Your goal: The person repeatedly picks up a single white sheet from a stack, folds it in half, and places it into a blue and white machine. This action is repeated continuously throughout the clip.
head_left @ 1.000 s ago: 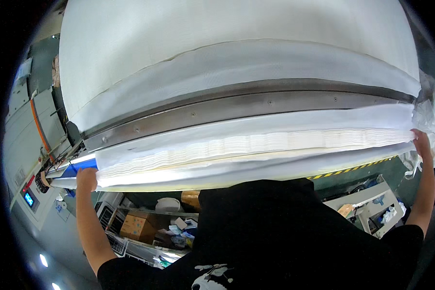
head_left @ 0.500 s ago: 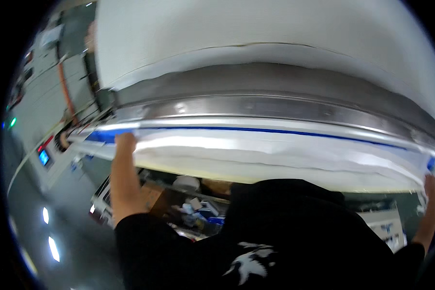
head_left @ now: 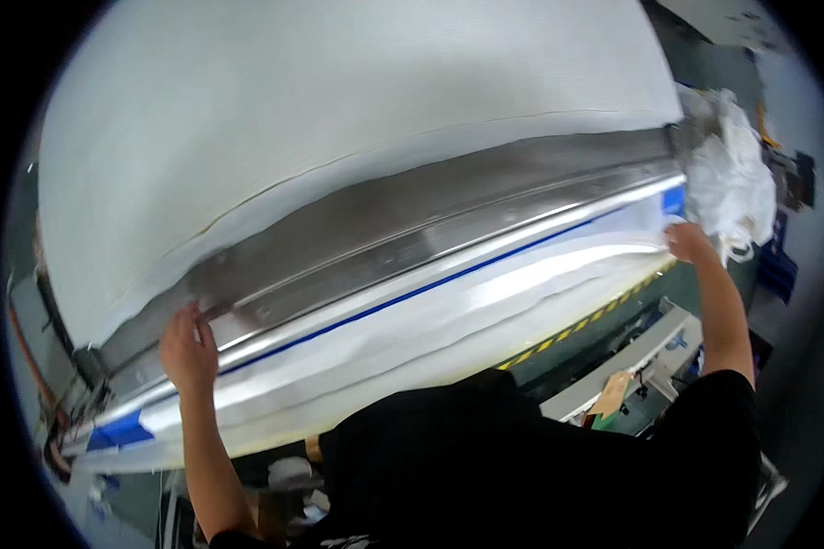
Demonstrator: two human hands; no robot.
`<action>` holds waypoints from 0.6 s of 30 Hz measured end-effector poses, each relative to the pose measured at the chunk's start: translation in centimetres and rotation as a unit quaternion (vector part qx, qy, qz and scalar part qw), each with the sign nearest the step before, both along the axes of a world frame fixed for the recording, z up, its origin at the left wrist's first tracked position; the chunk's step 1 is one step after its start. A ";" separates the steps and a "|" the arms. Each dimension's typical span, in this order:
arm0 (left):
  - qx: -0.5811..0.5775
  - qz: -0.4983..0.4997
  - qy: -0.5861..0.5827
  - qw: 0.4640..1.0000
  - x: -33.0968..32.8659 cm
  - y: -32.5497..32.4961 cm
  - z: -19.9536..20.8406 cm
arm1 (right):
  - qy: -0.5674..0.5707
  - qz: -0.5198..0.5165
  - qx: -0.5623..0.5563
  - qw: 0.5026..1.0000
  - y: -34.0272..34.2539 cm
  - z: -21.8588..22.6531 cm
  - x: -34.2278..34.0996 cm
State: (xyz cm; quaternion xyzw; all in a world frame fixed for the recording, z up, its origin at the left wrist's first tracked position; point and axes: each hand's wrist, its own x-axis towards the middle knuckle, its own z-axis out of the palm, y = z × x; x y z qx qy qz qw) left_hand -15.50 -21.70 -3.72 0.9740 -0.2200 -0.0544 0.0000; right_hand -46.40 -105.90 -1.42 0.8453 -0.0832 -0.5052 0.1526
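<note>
L hand (head_left: 189, 352) lies flat, fingers spread w/ nothing gripped, pressing on the long shiny steel bar (head_left: 412, 247) just above the thin blue tape line (head_left: 403, 297), prob. to pin that end. The wide white woven fabric sheet (head_left: 449, 316) runs across under the bar and hangs over the edge toward the person. R hand (head_left: 687, 242) is closed on the sheet's far corner, by the crumpled white cloth heap (head_left: 732, 183), seemingly to keep it taut.

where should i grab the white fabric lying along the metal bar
Grip the white fabric by its loose front edge below the metal bar, coming from the near side. It is long and floppy, so use both hands spread wide, much as the left hand and right hand sit.
</note>
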 end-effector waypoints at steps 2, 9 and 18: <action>-0.049 -0.040 0.044 0.997 -1.6 -4.7 0.6 | -0.019 -0.039 0.013 0.999 2.4 2.1 1.8; -0.314 -0.191 0.125 0.922 -5.8 -18.2 0.9 | -0.028 -0.019 0.064 0.997 6.8 1.9 4.2; -0.465 -0.255 0.419 0.737 -12.5 -37.0 -1.0 | -0.055 -0.002 0.267 0.962 15.2 4.5 6.4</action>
